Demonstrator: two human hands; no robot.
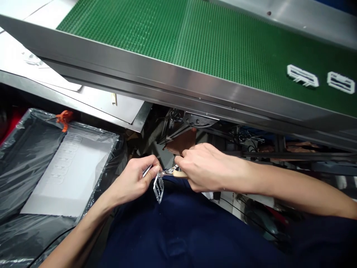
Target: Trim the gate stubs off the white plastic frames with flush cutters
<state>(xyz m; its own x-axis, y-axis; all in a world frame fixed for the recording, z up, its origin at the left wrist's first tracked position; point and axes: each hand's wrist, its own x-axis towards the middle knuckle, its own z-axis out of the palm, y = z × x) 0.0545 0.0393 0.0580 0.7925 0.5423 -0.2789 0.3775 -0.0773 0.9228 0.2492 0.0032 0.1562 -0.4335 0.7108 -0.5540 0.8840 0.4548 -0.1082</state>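
Note:
My left hand (138, 178) is closed in a pinch on a small white plastic frame part (158, 188), which hangs down over my dark blue lap. My right hand (206, 165) is wrapped round a small cutter with a pale handle (178, 173); its metal jaws meet the top of the plastic part. Both hands are close together below the edge of the conveyor. Two more white plastic frame parts (302, 75) (340, 82) lie on the green conveyor belt (195, 41) at the far right.
The conveyor's steel rim (156, 70) runs across above my hands. At the left stands a bin lined with black plastic (25, 156), holding a grey sheet with rows of parts (69, 175), with an orange clip (63, 117) on its rim. Cables and brackets hang under the conveyor.

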